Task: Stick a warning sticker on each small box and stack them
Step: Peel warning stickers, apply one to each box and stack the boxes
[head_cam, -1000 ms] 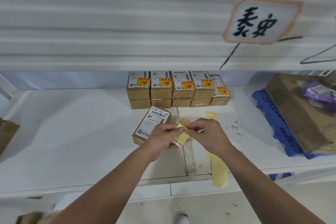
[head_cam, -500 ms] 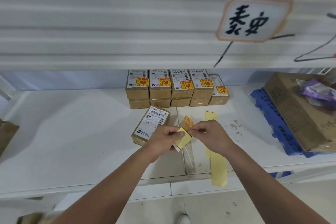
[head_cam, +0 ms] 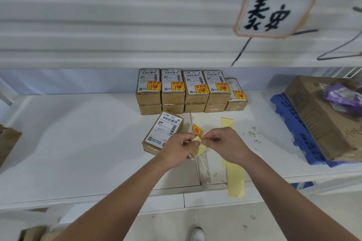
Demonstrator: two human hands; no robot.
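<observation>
Here, the right hand [head_cam: 228, 147] pinches the warning sticker [head_cam: 197, 130], which is red and yellow and stands upright, while the left hand [head_cam: 177, 150] grips the yellow backing paper [head_cam: 200, 148] just beneath it. Both grips are closed on their items above the shelf [head_cam: 78, 143]. A small box [head_cam: 163, 133] lies tilted just left of the hands. The stickered boxes [head_cam: 193, 89] stand behind it, stacked in a row.

Parcel-sorting depot: white shelf [head_cam: 78, 143] with barcode-labelled cartons [head_cam: 193, 90], a handwritten destination sign [head_cam: 274, 11], and a blue pallet [head_cam: 293, 133].
</observation>
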